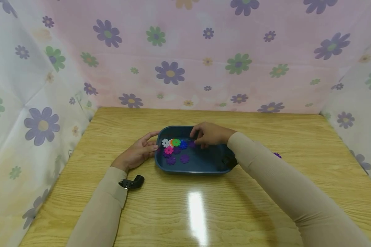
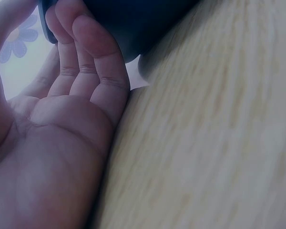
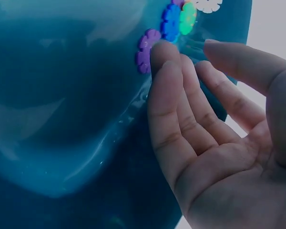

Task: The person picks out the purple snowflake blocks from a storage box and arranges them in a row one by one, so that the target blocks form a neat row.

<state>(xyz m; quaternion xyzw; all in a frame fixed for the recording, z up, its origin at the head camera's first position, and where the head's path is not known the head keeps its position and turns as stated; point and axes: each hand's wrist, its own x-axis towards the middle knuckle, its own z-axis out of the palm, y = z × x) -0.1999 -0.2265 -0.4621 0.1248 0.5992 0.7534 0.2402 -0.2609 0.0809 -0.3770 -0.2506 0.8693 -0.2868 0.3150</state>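
Note:
A dark blue tray (image 1: 201, 166) holds several flower-shaped plastic discs in its left half, among them a white disc (image 1: 165, 143), a green disc (image 1: 176, 142), a pink disc (image 1: 168, 150) and a blue disc (image 1: 183, 144). My left hand (image 1: 140, 151) rests on the table at the tray's left end, its loosely bent fingers against the outer wall. Over the tray's far side reaches my right hand (image 1: 211, 134), thumb apart from the fingers. Its fingertips are right at a purple disc (image 3: 145, 52), with no disc between thumb and fingers.
Beyond my right forearm, a purple disc (image 1: 277, 155) lies on the wooden table (image 1: 160, 212). Black wrist devices sit on both arms, the left device (image 1: 136, 181) low over the table. Flower-printed cloth (image 1: 204, 79) hangs behind and on both sides.

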